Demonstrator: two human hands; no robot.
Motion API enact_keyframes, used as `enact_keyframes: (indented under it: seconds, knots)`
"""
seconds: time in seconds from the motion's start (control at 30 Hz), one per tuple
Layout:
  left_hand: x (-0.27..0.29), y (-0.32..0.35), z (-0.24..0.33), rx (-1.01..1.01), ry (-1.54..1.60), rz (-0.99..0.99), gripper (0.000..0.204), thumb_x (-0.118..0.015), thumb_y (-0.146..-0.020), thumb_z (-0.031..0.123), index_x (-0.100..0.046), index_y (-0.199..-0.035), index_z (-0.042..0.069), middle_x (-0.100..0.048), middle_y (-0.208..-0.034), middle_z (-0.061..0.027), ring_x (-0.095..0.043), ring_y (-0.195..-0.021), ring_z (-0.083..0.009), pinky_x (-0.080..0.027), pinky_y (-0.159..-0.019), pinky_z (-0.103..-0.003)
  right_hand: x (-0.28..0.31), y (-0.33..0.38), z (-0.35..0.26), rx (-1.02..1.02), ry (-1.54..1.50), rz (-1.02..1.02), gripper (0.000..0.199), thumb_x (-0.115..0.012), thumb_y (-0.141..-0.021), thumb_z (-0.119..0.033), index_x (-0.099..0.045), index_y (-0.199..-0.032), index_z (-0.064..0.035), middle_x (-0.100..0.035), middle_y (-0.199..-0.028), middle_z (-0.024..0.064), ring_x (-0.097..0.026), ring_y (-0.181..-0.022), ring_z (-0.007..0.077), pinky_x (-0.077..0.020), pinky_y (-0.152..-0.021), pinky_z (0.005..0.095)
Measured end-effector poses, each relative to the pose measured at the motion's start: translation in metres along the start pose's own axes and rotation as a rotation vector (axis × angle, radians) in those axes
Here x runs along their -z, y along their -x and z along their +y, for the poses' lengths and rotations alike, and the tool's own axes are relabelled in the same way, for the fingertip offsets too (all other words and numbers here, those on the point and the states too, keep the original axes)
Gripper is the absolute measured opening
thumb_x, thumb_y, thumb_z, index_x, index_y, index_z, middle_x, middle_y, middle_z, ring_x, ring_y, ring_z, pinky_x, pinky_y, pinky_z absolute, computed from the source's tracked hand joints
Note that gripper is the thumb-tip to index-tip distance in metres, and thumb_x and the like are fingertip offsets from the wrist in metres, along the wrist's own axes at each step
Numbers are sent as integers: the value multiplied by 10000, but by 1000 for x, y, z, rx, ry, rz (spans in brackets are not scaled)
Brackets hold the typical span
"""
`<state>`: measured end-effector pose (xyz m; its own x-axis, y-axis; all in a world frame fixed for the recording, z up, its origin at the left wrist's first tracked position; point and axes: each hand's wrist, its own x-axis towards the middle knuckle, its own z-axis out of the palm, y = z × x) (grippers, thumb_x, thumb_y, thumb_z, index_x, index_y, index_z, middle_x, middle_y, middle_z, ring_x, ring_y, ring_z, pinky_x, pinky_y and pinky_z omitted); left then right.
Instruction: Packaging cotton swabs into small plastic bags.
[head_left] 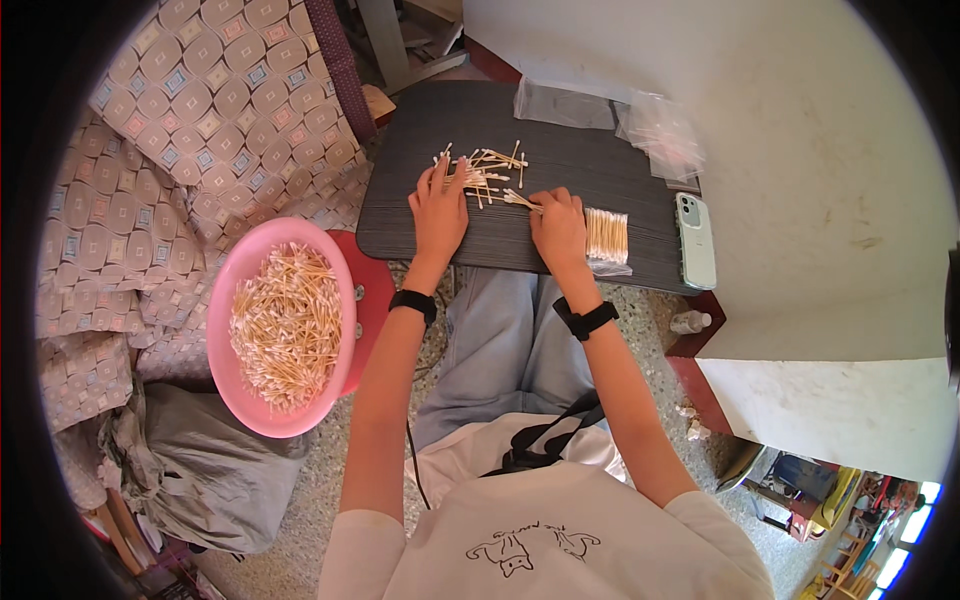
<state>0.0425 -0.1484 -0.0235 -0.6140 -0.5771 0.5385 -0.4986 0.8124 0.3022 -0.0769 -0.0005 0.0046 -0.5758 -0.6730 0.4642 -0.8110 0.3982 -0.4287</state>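
Loose cotton swabs (490, 180) lie in a scattered heap on a dark wood-grain table (620, 170). My left hand (438, 210) rests at the left side of this heap, its fingers stretched out and apart on the swabs. Just right of the heap, my right hand (560, 228) is closed round a few cotton swabs (518, 200), whose white tips stick out to the left. Beside that hand lies a clear bag filled with a neat row of swabs (607, 236). What the right palm covers is hidden.
To my left, a pink basin (222, 340) full of loose swabs stands on a red stool (372, 300). Clear plastic bags (660, 135) lie along the table's far right. A pale green phone (696, 242) sits at its right edge, by the wall (810, 200).
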Motion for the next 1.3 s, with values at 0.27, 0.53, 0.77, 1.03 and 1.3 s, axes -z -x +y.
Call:
enact_keyframes:
  seconds: [0.27,0.53,0.77,1.03,1.3]
  knots:
    - [5,1,6,-4,-85,65,580,-561,-888,139,-408,-1448,134,-381,-1469,-142,-319,-1341,-340,-260,-1041,-511,2,8,3,34,-63,18,139,-684,-790,-33,-722,-922,-54,-625,-908,104,-575,-889,314,-490,-794,410]
    - [32,9,42,-147,215,124,497,-527,-904,73,-457,-1396,79,-397,-1457,-150,-346,-1350,-353,-268,-1098,-492,12,33,0,132,-109,-91,308,-582,-781,21,-693,-1059,-52,-622,-1036,114,-584,-1011,308,-497,-882,389]
    - [36,58,54,-307,110,-257,469,-468,-964,157,-423,-1413,32,-363,-1511,-114,-319,-1410,-267,-225,-1161,-451,13,52,1,304,-263,-52,452,-538,-779,86,-552,-1229,45,-559,-1233,195,-524,-1178,361,-437,-1004,428]
    - [41,59,51,-340,71,-305,465,-504,-955,201,-458,-1394,53,-412,-1480,-98,-343,-1395,-235,-229,-1161,-453,35,48,11,27,-174,-81,194,-554,-794,87,-631,-966,43,-600,-1026,177,-560,-985,357,-473,-875,433]
    - [39,45,50,-351,149,-265,424,-472,-984,201,-479,-1382,57,-424,-1467,-109,-346,-1390,-268,-223,-1159,-475,29,35,9,-35,-139,23,63,-578,-839,3,-606,-890,-21,-605,-897,152,-581,-855,349,-477,-753,442]
